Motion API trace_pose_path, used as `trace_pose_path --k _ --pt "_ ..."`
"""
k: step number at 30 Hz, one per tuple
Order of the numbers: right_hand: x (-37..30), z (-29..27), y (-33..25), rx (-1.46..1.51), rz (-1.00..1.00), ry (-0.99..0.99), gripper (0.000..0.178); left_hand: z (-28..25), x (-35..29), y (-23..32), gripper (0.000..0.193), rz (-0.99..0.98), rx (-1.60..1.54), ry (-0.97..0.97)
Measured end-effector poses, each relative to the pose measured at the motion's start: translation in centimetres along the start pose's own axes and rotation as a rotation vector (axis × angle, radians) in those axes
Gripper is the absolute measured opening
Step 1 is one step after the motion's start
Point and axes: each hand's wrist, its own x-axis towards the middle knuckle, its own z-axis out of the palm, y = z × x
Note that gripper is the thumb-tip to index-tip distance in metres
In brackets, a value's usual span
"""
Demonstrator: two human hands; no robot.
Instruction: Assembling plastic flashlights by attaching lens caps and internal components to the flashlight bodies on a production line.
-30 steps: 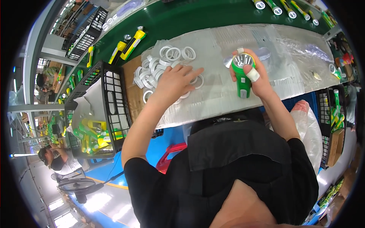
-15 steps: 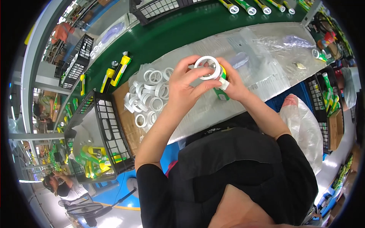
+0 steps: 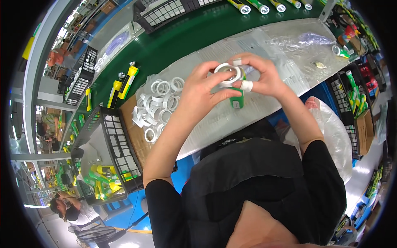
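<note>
A white ring (image 3: 221, 82) sits at the head end of a green flashlight (image 3: 237, 101), between my two hands. My left hand (image 3: 205, 84) pinches them from the left. One finger lies over the ring's opening and the thumb reaches across the flashlight's body. From the right, my right hand (image 3: 266, 78) curves round the ring, its thumb and forefinger closed against the rim. White tape wraps two of its fingers. How far the ring is seated on the flashlight I cannot tell. A pile of loose white rings (image 3: 159, 103) lies to the left.
A black crate (image 3: 120, 144) with yellow-green flashlights stands at the left. Two yellow flashlights (image 3: 129, 82) rest on the green table (image 3: 182, 45). Plastic sheeting (image 3: 285, 45) covers the worktop. Another crate (image 3: 345, 103) and a plastic bag (image 3: 331, 128) are at the right.
My right hand has shifted its grip: its fingers are spread wider and round the ring instead of wrapped beside the flashlight. The flashlight's body now shows more upright below the ring.
</note>
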Motion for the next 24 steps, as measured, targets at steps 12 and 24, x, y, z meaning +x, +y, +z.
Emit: trace_pose_path --k 12,24 --pt "6.1 -6.2 -5.6 -0.415 0.159 -0.770 0.039 4.2 1.3 1.1 0.042 -0.130 -0.211 -0.050" --pt "7.5 -6.1 -6.0 -0.508 0.205 -0.856 0.019 4.5 1.8 1.1 0.040 -0.129 -0.246 -0.049"
